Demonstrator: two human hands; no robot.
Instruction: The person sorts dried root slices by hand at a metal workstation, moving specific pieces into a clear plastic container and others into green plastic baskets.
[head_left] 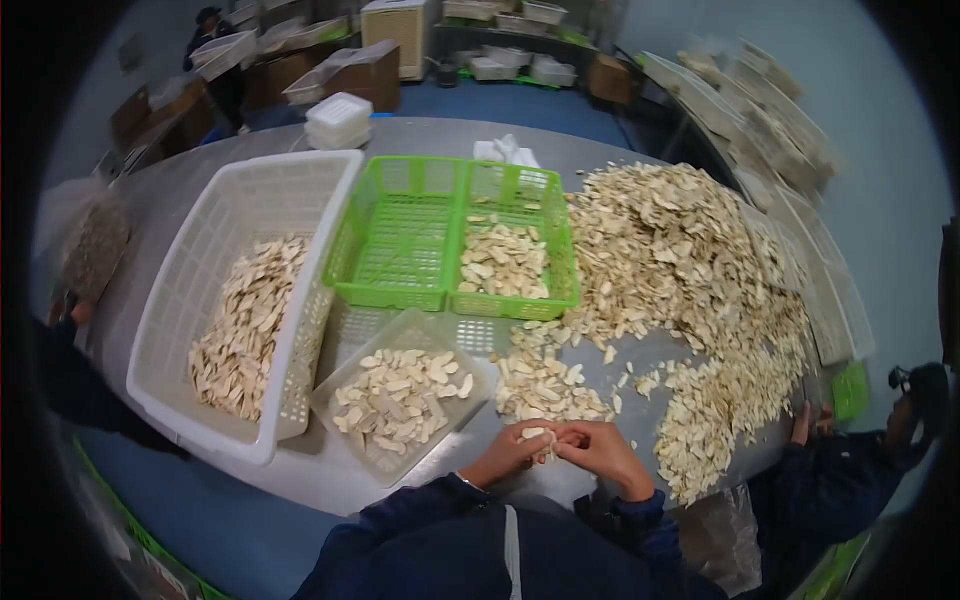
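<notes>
Close to my body, at the table's near edge, my left hand (506, 453) and my right hand (604, 457) meet with their fingers pinched together. Between them is a pale, cream-coloured dried slice (536, 433); its kind is not clear. Just beyond my hands lies a small heap of similar slices (548, 385). To the left of it a shallow translucent tray (465, 362) holds more slices. A green two-part plastic basket (395, 298) stands behind the tray, with slices in its right compartment and none in the left.
A large white basket (270, 430), partly filled with slices, stands on the left of the metal table (400, 135). A big pile of slices (680, 250) covers the right side. White lidded boxes (338, 120) sit at the back. Other people (850, 480) are at the right, left and far back.
</notes>
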